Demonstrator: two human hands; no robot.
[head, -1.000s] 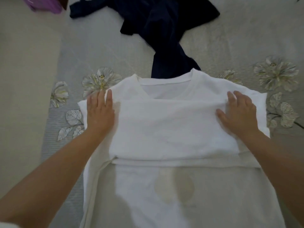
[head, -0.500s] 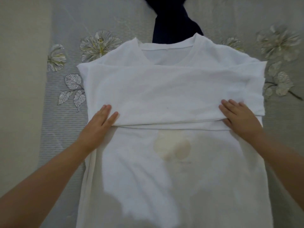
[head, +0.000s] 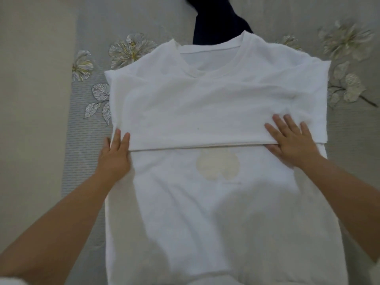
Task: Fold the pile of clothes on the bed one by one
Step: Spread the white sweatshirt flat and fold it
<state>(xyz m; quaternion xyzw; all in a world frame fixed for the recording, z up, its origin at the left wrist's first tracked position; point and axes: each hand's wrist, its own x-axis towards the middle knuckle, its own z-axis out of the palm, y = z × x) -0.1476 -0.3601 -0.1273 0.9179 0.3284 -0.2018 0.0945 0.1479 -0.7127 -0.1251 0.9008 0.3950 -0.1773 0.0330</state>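
Head view: a white T-shirt [head: 205, 202] lies flat on the bed [head: 37, 99], neck away from the person, with its sleeves folded across the chest in a band. The left hand [head: 115, 157] lies at the band's left lower corner, fingers straight, grip wide, holding nothing. The right hand [head: 292, 142] presses flat on the band's right lower edge, fingers spread. Below the band sits a pale cream print; no writing can be read. A dark garment [head: 218, 19] lies beyond the collar.

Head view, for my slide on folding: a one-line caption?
Both hands, left and right, press flat on a white shirt's folded edge on the bed.
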